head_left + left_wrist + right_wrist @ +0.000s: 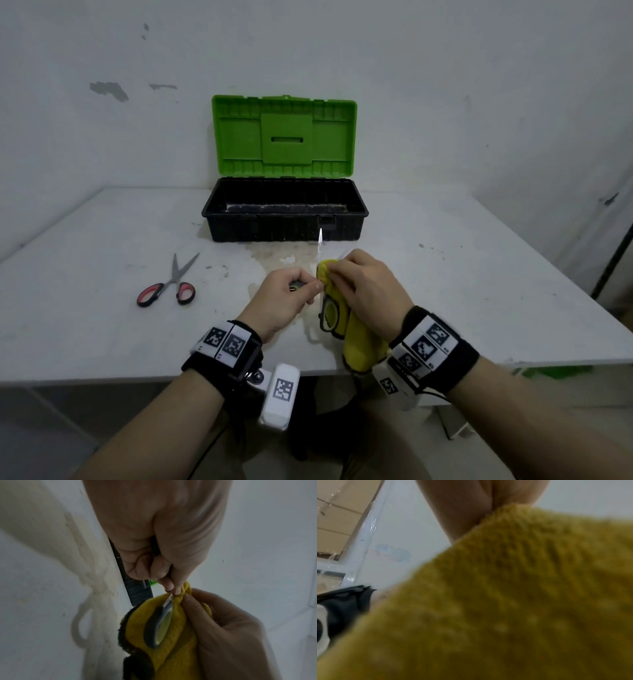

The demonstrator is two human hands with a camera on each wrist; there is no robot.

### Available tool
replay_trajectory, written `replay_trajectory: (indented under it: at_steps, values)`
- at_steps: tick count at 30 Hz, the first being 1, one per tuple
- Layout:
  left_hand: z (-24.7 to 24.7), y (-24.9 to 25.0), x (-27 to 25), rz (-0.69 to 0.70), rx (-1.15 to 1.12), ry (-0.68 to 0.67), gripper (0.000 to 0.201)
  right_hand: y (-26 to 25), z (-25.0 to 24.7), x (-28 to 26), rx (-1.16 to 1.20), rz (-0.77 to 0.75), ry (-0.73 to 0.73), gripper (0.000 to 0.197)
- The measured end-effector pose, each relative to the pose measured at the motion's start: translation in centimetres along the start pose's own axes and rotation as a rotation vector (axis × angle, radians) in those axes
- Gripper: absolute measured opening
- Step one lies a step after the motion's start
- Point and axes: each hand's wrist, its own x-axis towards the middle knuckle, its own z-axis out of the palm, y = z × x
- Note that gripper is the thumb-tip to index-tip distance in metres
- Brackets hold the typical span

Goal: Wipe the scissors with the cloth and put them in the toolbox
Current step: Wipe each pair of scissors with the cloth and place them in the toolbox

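Over the near middle of the table, the left hand (286, 298) has its fingers curled round one handle of a pair of scissors with grey-and-yellow handles (160, 625), pinching it close to the blades. The right hand (368, 291) grips a yellow cloth (354, 339) bunched round the blade just above the handles; the free handle loop lies against the cloth, and the bare blade tip (320, 240) sticks out away from the person, toward the toolbox. The rest of the cloth hangs down under the right wrist and fills the right wrist view, blurred.

Both wrists wear black bands with white blocks printed with square black-and-white code patterns; no words can be read on them.

To the left, well apart from the hands, a second pair of scissors with red-and-black handles (169, 284) lies flat on the white table (479, 291), blades partly apart. Behind the hands stands the toolbox (286, 216), a black tub with its green lid (284, 137) raised against the wall. No writing is readable on it.
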Motion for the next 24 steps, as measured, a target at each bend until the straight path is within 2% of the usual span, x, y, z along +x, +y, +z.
replay_trajectory:
  at_steps: [6,9,13,16,20,24]
  values:
    - [-0.6,-0.7,-0.1,-0.005,0.041,0.007,0.015,3.0,-1.9,2.2,-0.003,0.232,0.088,0.019]
    - [-0.6,-0.7,0.0,-0.064,-0.020,-0.002,0.017,2.4,-2.7,1.9,0.021,0.196,0.133,0.018]
    - [-0.2,-0.1,0.3,-0.076,-0.106,-0.018,0.017,-0.8,-1.5,0.2,0.021,0.057,0.011,0.018]
    - [-0.1,0.2,0.1,-0.051,-0.082,-0.041,0.017,-1.0,-0.4,-0.2,-0.006,0.014,-0.012,0.017]
    - [-0.2,0.1,0.0,-0.035,-0.087,-0.011,0.017,-0.1,-0.5,0.4,0.018,0.048,0.028,0.017]
    - [-0.5,-0.1,-0.1,-0.019,-0.045,-0.014,0.016,2.1,-1.5,2.0,-0.018,0.189,0.063,0.020]
